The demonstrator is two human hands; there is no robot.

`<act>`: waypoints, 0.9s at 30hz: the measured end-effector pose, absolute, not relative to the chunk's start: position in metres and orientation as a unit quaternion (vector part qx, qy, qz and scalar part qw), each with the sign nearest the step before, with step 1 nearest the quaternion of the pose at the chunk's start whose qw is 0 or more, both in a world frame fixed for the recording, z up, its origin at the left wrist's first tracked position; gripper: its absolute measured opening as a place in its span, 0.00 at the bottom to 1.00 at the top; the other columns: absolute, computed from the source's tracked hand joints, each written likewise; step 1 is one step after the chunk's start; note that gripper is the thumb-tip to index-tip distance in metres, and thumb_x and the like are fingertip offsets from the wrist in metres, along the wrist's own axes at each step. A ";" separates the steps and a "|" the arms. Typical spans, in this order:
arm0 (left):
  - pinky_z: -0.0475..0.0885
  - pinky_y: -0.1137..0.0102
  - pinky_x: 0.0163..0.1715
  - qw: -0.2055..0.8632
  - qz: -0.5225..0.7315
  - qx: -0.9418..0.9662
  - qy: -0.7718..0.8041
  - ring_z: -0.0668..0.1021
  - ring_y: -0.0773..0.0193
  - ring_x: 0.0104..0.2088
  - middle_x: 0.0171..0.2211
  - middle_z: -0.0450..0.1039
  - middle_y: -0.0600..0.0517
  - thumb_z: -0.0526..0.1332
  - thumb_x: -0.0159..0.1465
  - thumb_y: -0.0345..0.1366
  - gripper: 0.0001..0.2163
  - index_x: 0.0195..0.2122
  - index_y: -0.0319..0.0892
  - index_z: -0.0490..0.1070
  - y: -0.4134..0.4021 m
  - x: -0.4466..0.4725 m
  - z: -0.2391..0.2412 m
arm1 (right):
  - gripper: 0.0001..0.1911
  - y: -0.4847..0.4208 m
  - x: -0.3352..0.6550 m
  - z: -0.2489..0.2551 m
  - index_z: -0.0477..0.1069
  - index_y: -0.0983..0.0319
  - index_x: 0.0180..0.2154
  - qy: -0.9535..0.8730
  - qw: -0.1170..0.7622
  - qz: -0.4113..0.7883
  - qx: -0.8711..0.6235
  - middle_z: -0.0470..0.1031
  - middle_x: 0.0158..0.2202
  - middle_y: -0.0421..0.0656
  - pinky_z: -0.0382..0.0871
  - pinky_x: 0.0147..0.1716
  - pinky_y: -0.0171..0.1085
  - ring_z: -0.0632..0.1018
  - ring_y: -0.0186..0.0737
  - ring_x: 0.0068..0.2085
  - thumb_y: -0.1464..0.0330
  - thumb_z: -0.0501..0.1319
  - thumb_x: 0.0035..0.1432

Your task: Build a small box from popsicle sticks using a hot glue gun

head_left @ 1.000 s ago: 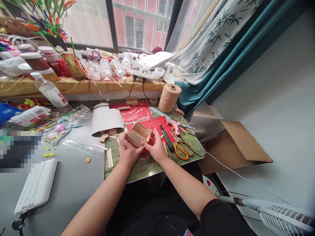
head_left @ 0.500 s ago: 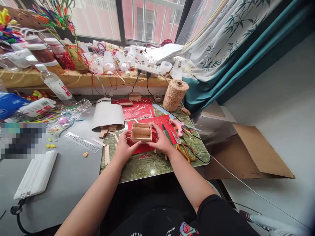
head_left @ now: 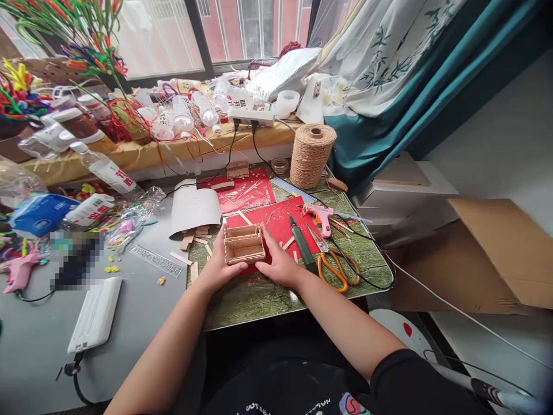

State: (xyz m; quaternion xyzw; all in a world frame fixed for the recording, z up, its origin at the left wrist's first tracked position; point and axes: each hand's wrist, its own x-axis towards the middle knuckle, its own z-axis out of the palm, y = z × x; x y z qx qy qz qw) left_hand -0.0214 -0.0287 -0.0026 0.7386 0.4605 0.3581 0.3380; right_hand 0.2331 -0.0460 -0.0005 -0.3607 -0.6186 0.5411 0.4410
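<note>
A small open box of wooden craft sticks [head_left: 244, 245] sits upright on red paper [head_left: 280, 222] on the green cutting mat [head_left: 268, 297]. My left hand [head_left: 218, 265] is wrapped round its left side, thumb at the front edge. Against the box's right side presses my right hand [head_left: 279, 262], fingers together. Loose craft sticks [head_left: 194, 239] lie just left of the box.
Right of my hands lie a dark green utility knife [head_left: 302, 251], orange scissors [head_left: 334, 268] and a pink glue gun [head_left: 319, 216]. A twine spool [head_left: 311, 153] stands behind. Bottles, a power strip [head_left: 250, 118] and pipe cleaners crowd the sill. Cardboard boxes [head_left: 475, 253] sit at right.
The box was tilted up in both hands; now it rests upright and open-side-up on the red paper. The camera view has shifted slightly.
</note>
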 end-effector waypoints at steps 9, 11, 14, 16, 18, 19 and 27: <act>0.43 0.45 0.78 0.415 0.454 0.661 0.429 0.44 0.41 0.80 0.81 0.35 0.40 0.68 0.61 0.65 0.57 0.81 0.49 0.36 -0.033 0.003 -0.011 | 0.39 -0.032 0.209 0.006 0.54 0.52 0.77 -0.447 0.571 0.560 -0.402 0.53 0.79 0.36 0.43 0.79 0.54 0.52 0.46 0.80 0.44 0.52 0.73; 0.48 0.50 0.78 0.465 0.528 0.573 0.420 0.47 0.46 0.80 0.81 0.40 0.46 0.52 0.69 0.70 0.45 0.80 0.51 0.44 -0.030 0.012 -0.006 | 0.41 -0.022 0.204 0.005 0.56 0.55 0.76 -0.404 0.575 0.596 -0.388 0.56 0.78 0.39 0.43 0.79 0.55 0.53 0.47 0.79 0.41 0.48 0.73; 0.60 0.53 0.75 0.538 0.564 0.455 0.429 0.61 0.50 0.77 0.78 0.53 0.48 0.39 0.74 0.67 0.37 0.77 0.54 0.54 -0.025 0.027 -0.001 | 0.41 -0.017 0.196 0.004 0.55 0.56 0.76 -0.399 0.560 0.627 -0.367 0.57 0.77 0.40 0.44 0.79 0.55 0.53 0.46 0.79 0.41 0.47 0.73; 0.66 0.51 0.72 0.556 0.567 0.434 0.424 0.67 0.48 0.73 0.74 0.63 0.46 0.40 0.75 0.65 0.36 0.76 0.53 0.57 -0.023 0.033 0.000 | 0.40 -0.018 0.193 0.004 0.56 0.53 0.76 -0.430 0.554 0.611 -0.368 0.58 0.77 0.38 0.42 0.79 0.54 0.53 0.46 0.79 0.41 0.49 0.74; 0.68 0.50 0.71 0.543 0.581 0.433 0.424 0.70 0.48 0.72 0.71 0.69 0.44 0.41 0.76 0.63 0.35 0.75 0.51 0.60 -0.023 0.034 -0.002 | 0.39 -0.021 0.193 0.004 0.55 0.51 0.77 -0.464 0.541 0.594 -0.374 0.57 0.77 0.36 0.43 0.80 0.52 0.51 0.45 0.80 0.41 0.51 0.73; 0.67 0.50 0.71 0.527 0.587 0.437 0.432 0.69 0.48 0.72 0.70 0.70 0.45 0.42 0.76 0.63 0.34 0.74 0.50 0.62 -0.023 0.033 -0.003 | 0.39 -0.022 0.194 0.005 0.54 0.50 0.77 -0.478 0.532 0.588 -0.378 0.57 0.78 0.34 0.43 0.80 0.51 0.51 0.44 0.80 0.41 0.50 0.73; 0.51 0.52 0.79 0.479 0.563 0.474 0.479 0.57 0.51 0.78 0.75 0.62 0.51 0.53 0.76 0.55 0.26 0.72 0.54 0.66 -0.020 0.029 -0.006 | 0.36 -0.018 0.206 0.007 0.52 0.48 0.77 -0.497 0.500 0.593 -0.388 0.53 0.78 0.30 0.45 0.80 0.50 0.49 0.44 0.80 0.45 0.49 0.75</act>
